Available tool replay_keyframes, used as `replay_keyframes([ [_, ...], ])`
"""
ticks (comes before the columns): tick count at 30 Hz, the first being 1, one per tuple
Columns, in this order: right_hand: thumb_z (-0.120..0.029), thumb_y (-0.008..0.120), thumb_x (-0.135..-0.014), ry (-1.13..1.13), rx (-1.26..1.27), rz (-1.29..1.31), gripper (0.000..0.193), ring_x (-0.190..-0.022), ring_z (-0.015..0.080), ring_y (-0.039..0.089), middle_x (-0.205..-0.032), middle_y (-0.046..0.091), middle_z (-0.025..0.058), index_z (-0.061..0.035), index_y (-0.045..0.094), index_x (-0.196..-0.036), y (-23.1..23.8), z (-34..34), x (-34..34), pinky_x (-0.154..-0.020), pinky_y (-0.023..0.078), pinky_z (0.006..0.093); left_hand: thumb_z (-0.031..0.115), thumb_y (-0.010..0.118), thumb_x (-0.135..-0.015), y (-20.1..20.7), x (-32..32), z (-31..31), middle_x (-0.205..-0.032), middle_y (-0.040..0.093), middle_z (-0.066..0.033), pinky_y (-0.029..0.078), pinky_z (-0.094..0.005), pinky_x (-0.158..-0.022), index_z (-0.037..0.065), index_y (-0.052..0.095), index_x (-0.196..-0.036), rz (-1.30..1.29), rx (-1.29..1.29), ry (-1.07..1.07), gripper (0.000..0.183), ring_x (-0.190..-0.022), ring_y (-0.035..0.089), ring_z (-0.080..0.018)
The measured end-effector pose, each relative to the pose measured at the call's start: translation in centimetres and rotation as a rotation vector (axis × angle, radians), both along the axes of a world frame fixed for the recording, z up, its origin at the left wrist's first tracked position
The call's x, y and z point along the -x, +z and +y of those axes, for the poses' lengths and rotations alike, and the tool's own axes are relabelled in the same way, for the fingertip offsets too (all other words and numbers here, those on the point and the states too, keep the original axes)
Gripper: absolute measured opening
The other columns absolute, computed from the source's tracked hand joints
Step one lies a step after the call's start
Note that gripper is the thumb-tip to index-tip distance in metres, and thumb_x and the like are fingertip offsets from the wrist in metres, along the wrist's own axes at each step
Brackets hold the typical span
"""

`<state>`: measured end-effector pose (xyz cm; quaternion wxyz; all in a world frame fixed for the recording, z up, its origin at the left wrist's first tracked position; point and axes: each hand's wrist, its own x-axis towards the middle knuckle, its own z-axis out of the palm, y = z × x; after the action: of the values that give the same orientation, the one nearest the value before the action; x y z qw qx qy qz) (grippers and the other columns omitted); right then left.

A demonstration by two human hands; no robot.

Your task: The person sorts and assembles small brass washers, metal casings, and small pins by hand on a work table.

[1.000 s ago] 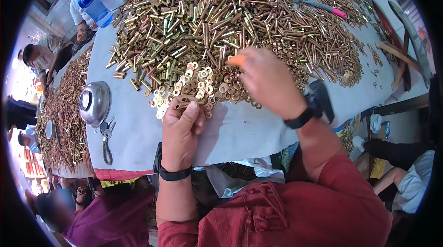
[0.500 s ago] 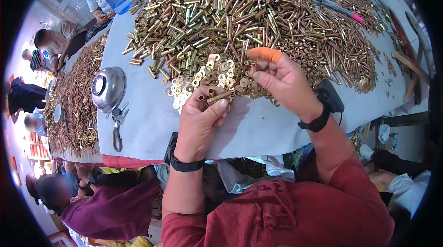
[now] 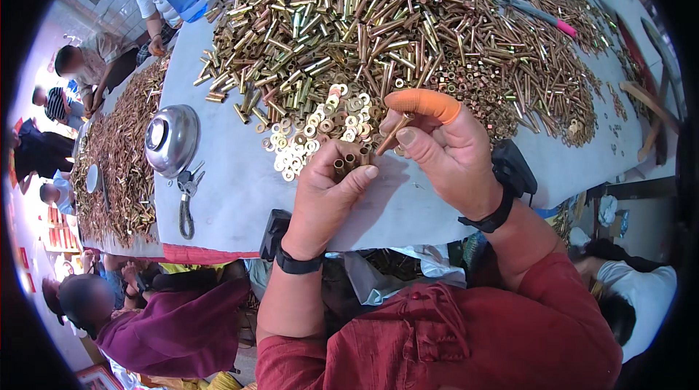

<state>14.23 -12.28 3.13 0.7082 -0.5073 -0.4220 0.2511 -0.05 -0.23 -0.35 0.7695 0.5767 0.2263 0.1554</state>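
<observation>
Wrapped around several short brass-coloured metal sleeves, my left hand keeps their hollow ends turned up. My right hand, with an orange cover on its index finger, pinches a slim brass-coloured bolt between thumb and finger. The bolt is tilted, its lower end at the sleeves; whether it is inside one cannot be made out. Loose flat washers lie just beyond my left hand. Past my right hand are small nuts, and behind them rises a large heap of metal tubes and bolts.
On the left of the pale-covered table are an upturned steel bowl and keys on a braided cord. A pink-tipped tool lies on the heap. Other people sit along the left, by another heap.
My right hand has come down and closer to the left, bringing a bolt to the sleeves. The sleeves in my left hand have turned more upright.
</observation>
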Motion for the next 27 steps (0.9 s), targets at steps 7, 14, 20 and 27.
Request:
replay_keyframes([
  [7, -0.003, 0.065, -0.088, -0.147, 0.049, -0.458, 0.025, -0.081, 0.019, 0.068, -0.096, 0.069, 0.0089, -0.0055, 0.064, -0.113, -1.2, 0.6, -0.4, -0.072, 0.054, 0.0288, 0.01, 0.071, -0.089, -0.5, -0.3, -0.2, -0.086, 0.057, 0.0037, 0.044, -0.0211, -0.063, 0.004, 0.06, -0.104, -0.046, -0.215, 0.008, 0.019, -0.071, 0.05, -0.0045],
  [14, -0.014, 0.069, -0.088, -0.021, 0.366, -0.607, 0.016, -0.074, 0.0228, 0.066, -0.083, 0.067, 0.0103, -0.0041, 0.067, -0.1, -1.7, 0.2, -0.9, -0.066, 0.052, 0.0312, 0.013, 0.069, -0.091, 0.0, 0.3, 1.2, -0.081, 0.058, -0.0005, 0.034, -0.0192, -0.049, 0.002, 0.059, -0.108, -0.24, 0.182, 0.143, 0.022, -0.059, 0.046, -0.0052],
  [20, -0.017, 0.071, -0.086, 0.016, 0.416, -0.539, 0.017, -0.072, 0.0253, 0.066, -0.081, 0.067, 0.0106, -0.0044, 0.067, -0.097, -2.4, 0.6, 0.2, -0.064, 0.051, 0.0322, 0.019, 0.06, -0.098, 0.1, 0.1, 0.9, -0.081, 0.059, -0.004, 0.034, -0.0201, -0.047, 0.003, 0.055, -0.105, -0.224, 0.32, 0.113, 0.018, -0.056, 0.047, -0.0079],
  [27, -0.017, 0.071, -0.081, -0.12, 0.497, -1.193, 0.019, -0.072, 0.027, 0.064, -0.085, 0.061, 0.0086, -0.009, 0.068, -0.098, -4.0, 1.4, 0.2, -0.064, 0.051, 0.037, 0.02, 0.052, -0.102, 0.0, 0.2, 1.2, -0.086, 0.064, -0.0095, 0.04, -0.021, -0.047, 0.004, 0.051, -0.106, -0.3, 0.376, 0.185, 0.017, -0.057, 0.053, -0.0122],
])
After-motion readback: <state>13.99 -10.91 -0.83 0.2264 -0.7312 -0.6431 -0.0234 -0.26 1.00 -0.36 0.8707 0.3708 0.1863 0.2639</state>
